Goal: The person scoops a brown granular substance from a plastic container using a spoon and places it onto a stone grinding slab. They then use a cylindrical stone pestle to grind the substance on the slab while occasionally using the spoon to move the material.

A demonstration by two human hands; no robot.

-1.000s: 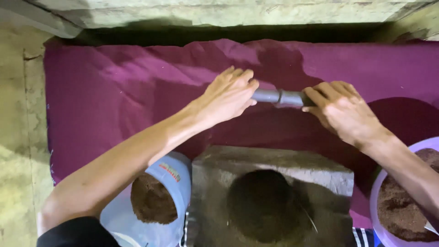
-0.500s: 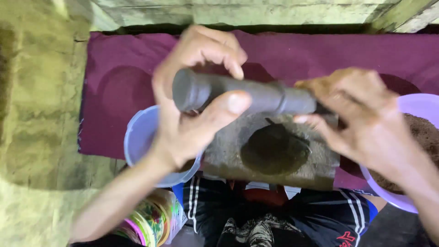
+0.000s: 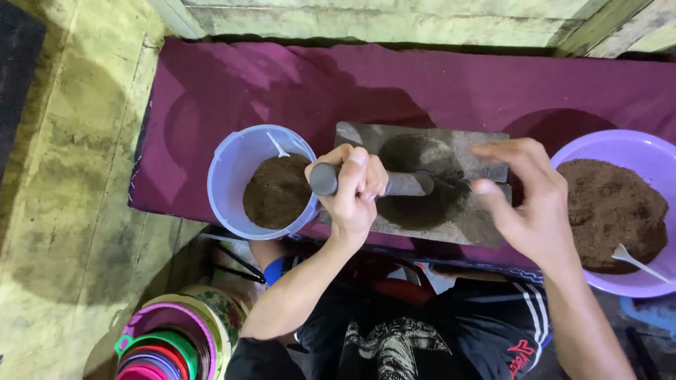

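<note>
A grey stone slab (image 3: 486,224) lies on a purple cloth, with a round patch of dark brown powder (image 3: 415,181) on its top. My left hand (image 3: 350,188) grips a dark grey cylindrical stone roller (image 3: 401,184), which rests lengthwise across the powder patch. Over the slab's right end hovers my right hand (image 3: 527,200), fingers spread and holding nothing. A pale blue plastic bucket (image 3: 236,165) with brown powder and a white spoon stands left of the slab.
A purple bowl (image 3: 637,148) of brown powder with a white spoon sits at the right. The purple cloth (image 3: 296,88) covers a low ledge below a concrete wall. Stacked coloured plastic containers (image 3: 165,345) stand at the bottom left on a yellowish floor (image 3: 63,211).
The roller was held up in both hands; now it lies on the slab. My right hand has let go of it and opened. The view has shifted.
</note>
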